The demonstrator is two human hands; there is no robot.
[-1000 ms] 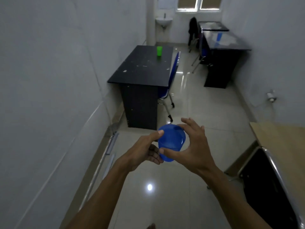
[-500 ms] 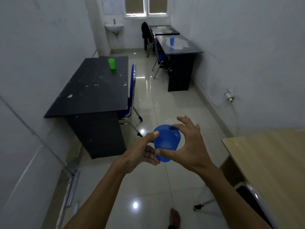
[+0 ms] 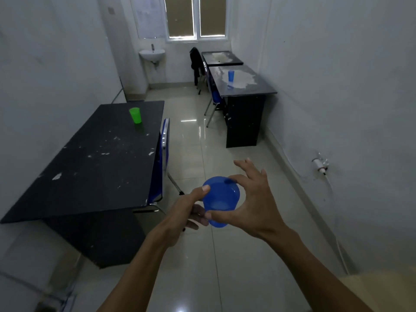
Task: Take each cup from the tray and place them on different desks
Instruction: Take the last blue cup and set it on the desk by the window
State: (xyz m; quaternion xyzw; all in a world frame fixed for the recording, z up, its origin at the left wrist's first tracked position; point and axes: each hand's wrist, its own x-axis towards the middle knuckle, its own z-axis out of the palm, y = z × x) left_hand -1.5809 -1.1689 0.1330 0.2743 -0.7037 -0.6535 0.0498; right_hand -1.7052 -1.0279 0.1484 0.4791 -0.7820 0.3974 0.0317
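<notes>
I hold a blue cup (image 3: 219,199) in front of me over the tiled floor, mouth up and tilted toward me. My left hand (image 3: 191,210) grips its left side with thumb on the rim. My right hand (image 3: 254,203) pinches its right side between thumb and forefinger, other fingers spread. A green cup (image 3: 135,115) stands upright on the black desk (image 3: 94,167) at left. Another blue cup (image 3: 231,75) stands on the far black desk (image 3: 249,87) at right. No tray is in view.
A blue chair (image 3: 163,149) is tucked under the left desk, another chair (image 3: 212,95) at the far desk. A third dark desk (image 3: 221,57), a sink (image 3: 152,54) and a window sit at the back. A wooden tabletop corner (image 3: 382,287) shows bottom right. White walls flank a tiled aisle.
The view has swung right and moved forward: the left desk now lies further left and the far desks sit nearer the centre. Both hands keep the same hold on the blue cup.
</notes>
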